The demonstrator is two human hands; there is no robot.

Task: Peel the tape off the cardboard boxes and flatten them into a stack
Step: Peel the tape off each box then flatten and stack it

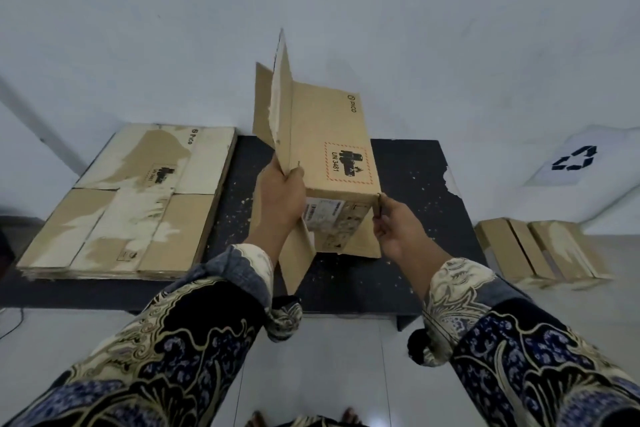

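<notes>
A brown cardboard box (332, 135) with a red-framed "UN 3481" label is held above the dark table (415, 177), its flaps open and torn pale along the edges. My left hand (280, 198) grips the box's near left edge where a flap folds out. My right hand (394, 229) pinches the box's near right corner. A white shipping label shows on the near face between my hands. To the left, a stack of flattened boxes (131, 204) with torn pale patches lies on the table.
More brown boxes (540, 253) stand on the floor at the right. Behind them leans a white bag (581, 177) with a black recycling mark. Cardboard crumbs dot the table. White walls close the back, and pale floor tiles lie in front of the table.
</notes>
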